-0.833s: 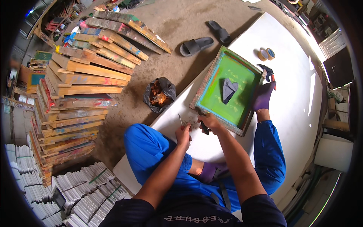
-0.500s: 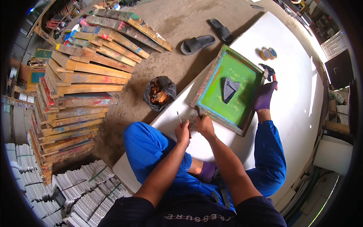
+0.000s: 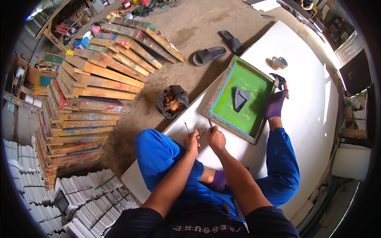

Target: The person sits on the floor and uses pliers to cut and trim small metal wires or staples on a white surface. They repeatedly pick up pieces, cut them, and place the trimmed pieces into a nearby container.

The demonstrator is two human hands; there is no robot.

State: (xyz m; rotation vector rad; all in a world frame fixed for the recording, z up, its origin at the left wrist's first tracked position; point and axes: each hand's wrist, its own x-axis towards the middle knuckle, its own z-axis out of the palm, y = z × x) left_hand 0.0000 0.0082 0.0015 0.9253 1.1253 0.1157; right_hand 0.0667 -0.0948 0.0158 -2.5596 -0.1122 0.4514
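Head view. Left hand (image 3: pixel 192 142): fingers pinching a slim tool (image 3: pixel 187 127), its thin end pointing up and away from the body, above the bench (image 3: pixel 305 103). Right hand (image 3: pixel 216 139): fingers curled around a dark tool (image 3: pixel 210 123), which projects toward the near left corner of the frame (image 3: pixel 233 130); contact between the two cannot be told. Hands near each other, apart. Small blurred marks between them, too fine to identify.

Frame lies flat on the bench, green mesh inside, grey cloth (image 3: pixel 240 99) resting on the mesh. Right foot (image 3: pixel 275 104), in a purple sock, is just beside its right side. Two tape rolls (image 3: pixel 275 63) sit farther back. On the floor (image 3: pixel 174 43), left of the bench: black bag (image 3: pixel 181 99) with brownish contents, two dark sandals (image 3: pixel 209 56); beyond, a long row of wooden frames (image 3: pixel 103 81).
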